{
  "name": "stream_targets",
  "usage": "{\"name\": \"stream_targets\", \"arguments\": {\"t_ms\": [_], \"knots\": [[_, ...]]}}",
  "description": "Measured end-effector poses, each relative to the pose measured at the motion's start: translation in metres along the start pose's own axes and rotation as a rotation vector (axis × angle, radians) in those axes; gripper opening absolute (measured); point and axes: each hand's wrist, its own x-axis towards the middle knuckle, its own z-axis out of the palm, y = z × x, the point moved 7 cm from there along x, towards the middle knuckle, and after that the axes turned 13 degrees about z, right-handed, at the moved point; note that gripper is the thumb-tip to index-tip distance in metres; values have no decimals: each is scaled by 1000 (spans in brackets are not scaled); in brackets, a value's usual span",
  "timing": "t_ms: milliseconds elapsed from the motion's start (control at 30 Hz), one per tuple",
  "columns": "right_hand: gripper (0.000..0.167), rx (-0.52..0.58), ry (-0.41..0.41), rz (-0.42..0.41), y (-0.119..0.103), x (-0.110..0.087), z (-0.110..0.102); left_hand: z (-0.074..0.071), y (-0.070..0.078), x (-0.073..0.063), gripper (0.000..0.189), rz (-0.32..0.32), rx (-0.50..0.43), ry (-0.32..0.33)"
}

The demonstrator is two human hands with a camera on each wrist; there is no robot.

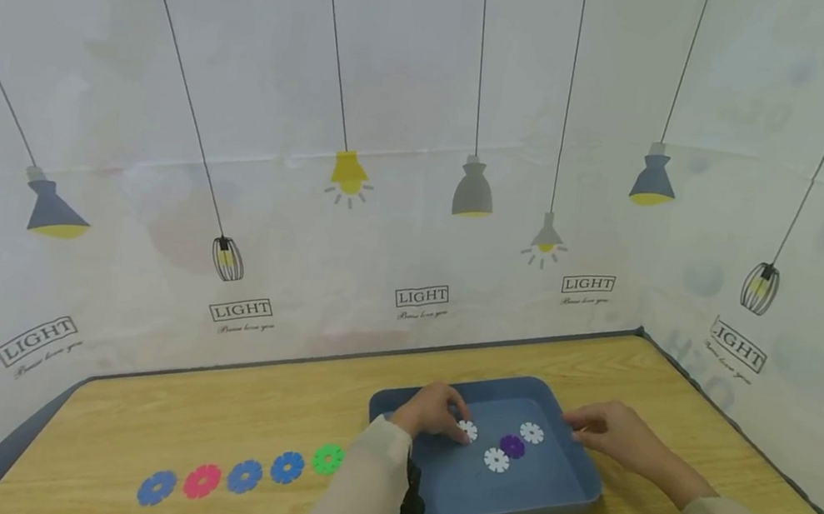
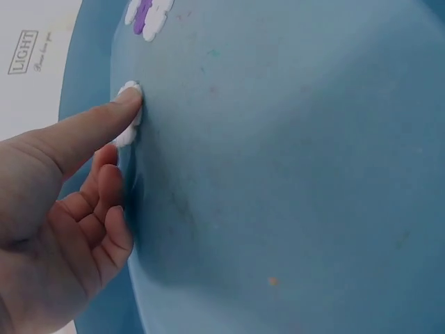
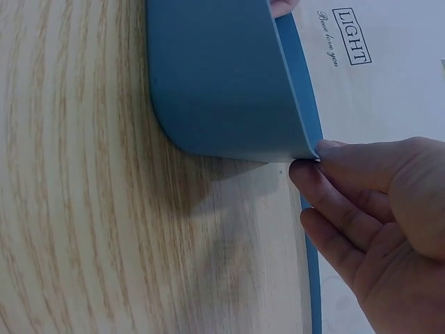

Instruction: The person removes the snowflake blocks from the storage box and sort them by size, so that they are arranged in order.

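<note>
A blue tray (image 1: 547,476) stands on the wooden table. Inside its left part, my left hand (image 1: 433,412) pinches a white notched plastic disc (image 2: 128,133); the thumb lies over the disc in the left wrist view. Two more white discs (image 1: 496,460) and a purple disc (image 1: 513,446) lie on the tray's floor, the purple one between them. My right hand (image 1: 619,434) pinches the tray's right rim between thumb and index finger, its other fingers curled loosely below in the right wrist view.
Left of the tray, a row of notched discs lies on the table: blue ones (image 1: 244,486), a pink one (image 1: 200,492) and a green one (image 1: 328,448) beside my left sleeve (image 1: 362,478). A white sheet printed with lamps (image 1: 474,192) hangs behind the table and along its right side.
</note>
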Motion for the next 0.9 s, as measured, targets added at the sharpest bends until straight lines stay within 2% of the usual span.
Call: {"name": "stream_targets", "arguments": {"t_ms": [300,533,700,900], "knots": [[28,-9,-5,13,-3,1,1,-6,13,-4,13,52,-7,4],[29,-25,-3,26,-1,1,1,-28,35,-15,11,171,-21,-2],[30,-34,-11,9,-2,0,1,-56,39,-38,11,238,-30,26],[30,-41,-13,21,-2,2,1,-96,22,-81,10,284,-17,78]]}}
